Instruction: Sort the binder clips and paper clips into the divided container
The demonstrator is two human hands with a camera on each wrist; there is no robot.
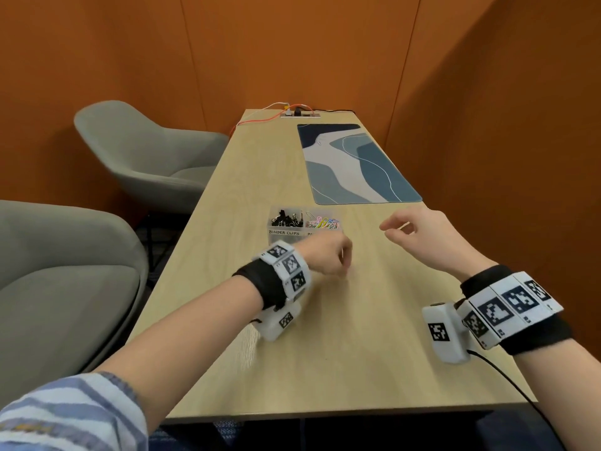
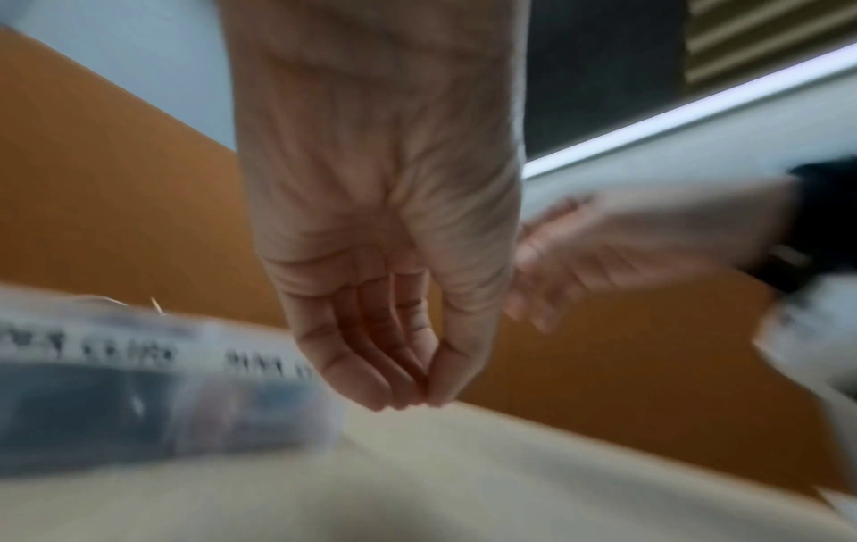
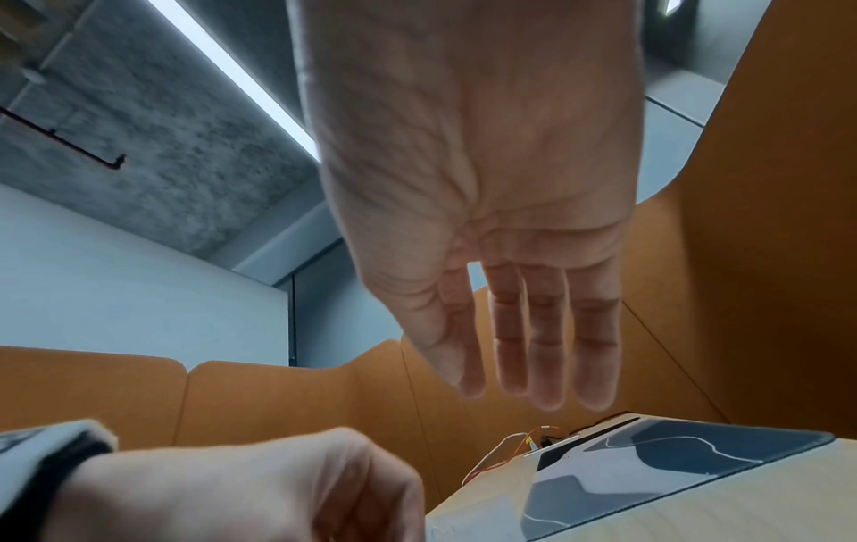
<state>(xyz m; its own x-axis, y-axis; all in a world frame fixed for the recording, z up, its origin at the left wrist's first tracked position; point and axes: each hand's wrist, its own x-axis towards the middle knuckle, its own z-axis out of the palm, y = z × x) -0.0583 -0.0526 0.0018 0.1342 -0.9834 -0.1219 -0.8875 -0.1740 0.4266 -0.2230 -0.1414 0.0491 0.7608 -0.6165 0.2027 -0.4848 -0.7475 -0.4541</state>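
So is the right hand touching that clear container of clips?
Apart. In the head view the right hand hangs open to the right of the divided container, with bare table between them.

We see even, bright light from a ceiling strip (image 3: pixel 241 84), with soft shadows on the surface (image 1: pixel 325 336). Our left wrist view is motion-blurred; wide-angle edges bend.

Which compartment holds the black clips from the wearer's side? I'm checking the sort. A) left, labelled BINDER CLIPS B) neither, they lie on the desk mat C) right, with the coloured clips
A: in the head view the black clips fill the left half of the divided container, above the handwritten BINDER CLIPS label.
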